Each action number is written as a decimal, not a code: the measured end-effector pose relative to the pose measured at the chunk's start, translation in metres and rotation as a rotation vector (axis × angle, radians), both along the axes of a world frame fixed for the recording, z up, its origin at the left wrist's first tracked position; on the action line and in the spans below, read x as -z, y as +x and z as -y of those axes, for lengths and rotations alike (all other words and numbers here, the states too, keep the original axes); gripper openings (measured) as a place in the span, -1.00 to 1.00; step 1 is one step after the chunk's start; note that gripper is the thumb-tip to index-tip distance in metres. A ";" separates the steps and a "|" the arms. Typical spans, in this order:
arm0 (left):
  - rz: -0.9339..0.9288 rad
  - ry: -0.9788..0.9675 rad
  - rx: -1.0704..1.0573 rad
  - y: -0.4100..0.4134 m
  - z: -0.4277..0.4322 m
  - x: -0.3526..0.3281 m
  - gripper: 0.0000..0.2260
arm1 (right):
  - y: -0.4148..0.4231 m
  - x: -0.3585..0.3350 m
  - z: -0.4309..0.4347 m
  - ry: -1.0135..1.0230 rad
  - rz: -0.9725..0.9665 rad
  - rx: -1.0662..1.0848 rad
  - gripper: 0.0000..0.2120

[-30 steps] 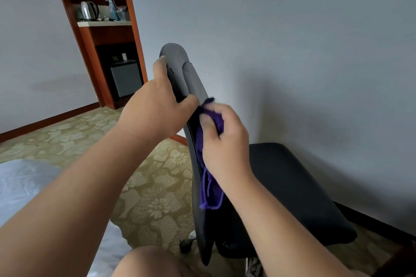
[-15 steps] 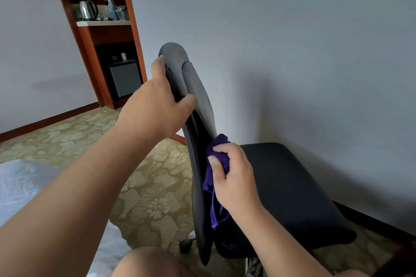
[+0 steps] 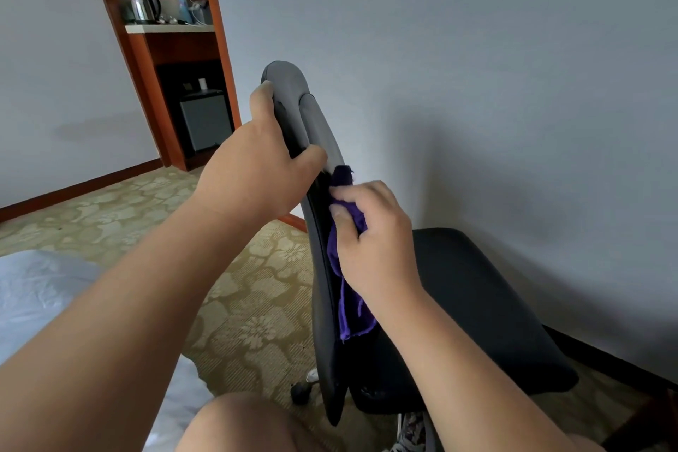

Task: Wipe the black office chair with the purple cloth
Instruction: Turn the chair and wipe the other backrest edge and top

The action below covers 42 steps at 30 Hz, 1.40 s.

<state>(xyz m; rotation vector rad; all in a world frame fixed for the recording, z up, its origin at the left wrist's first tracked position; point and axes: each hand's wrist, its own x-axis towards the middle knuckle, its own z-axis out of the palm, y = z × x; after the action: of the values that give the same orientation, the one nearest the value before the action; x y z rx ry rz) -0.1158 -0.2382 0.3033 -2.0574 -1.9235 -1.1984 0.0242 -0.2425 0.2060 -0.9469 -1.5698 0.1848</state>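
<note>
The black office chair (image 3: pixel 477 305) stands side-on before me, its thin backrest edge running up the middle of the view and its seat to the right. My left hand (image 3: pixel 257 172) grips the upper backrest, fingers over the far side and thumb on the near side. My right hand (image 3: pixel 374 242) holds the bunched purple cloth (image 3: pixel 348 305) against the front face of the backrest, just under my left thumb. A loose end of the cloth hangs down toward the seat.
A grey wall is close behind the chair. A wooden alcove (image 3: pixel 161 59) at the back left holds a kettle (image 3: pixel 144 6) on a shelf and a small fridge (image 3: pixel 205 119). Patterned carpet (image 3: pixel 257 297) covers the floor. White bedding (image 3: pixel 33 297) lies at lower left, my knee (image 3: pixel 249 426) below.
My right hand slid the cloth down the backrest toward the seat, then back up to just under my left thumb. My left hand kept its grip on the backrest.
</note>
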 end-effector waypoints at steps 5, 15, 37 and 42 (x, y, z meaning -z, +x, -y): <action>0.008 0.005 -0.008 0.000 -0.001 0.001 -0.32 | 0.010 0.036 0.005 -0.013 0.133 0.095 -0.83; 0.020 0.005 0.013 0.000 -0.001 0.001 -0.32 | -0.006 -0.017 0.003 -0.101 -0.086 0.045 -0.87; 0.019 0.010 0.014 -0.001 -0.003 0.002 -0.34 | 0.009 0.062 0.021 -0.267 -0.076 0.110 -0.91; 0.018 0.018 0.016 -0.002 -0.003 0.002 -0.34 | -0.009 0.003 0.009 -0.262 -0.278 -0.036 -0.92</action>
<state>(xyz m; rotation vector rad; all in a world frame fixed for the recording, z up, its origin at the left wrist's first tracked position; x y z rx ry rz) -0.1175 -0.2355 0.3017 -2.0636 -1.9010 -1.2373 0.0156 -0.2514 0.2035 -1.0458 -1.3255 0.5354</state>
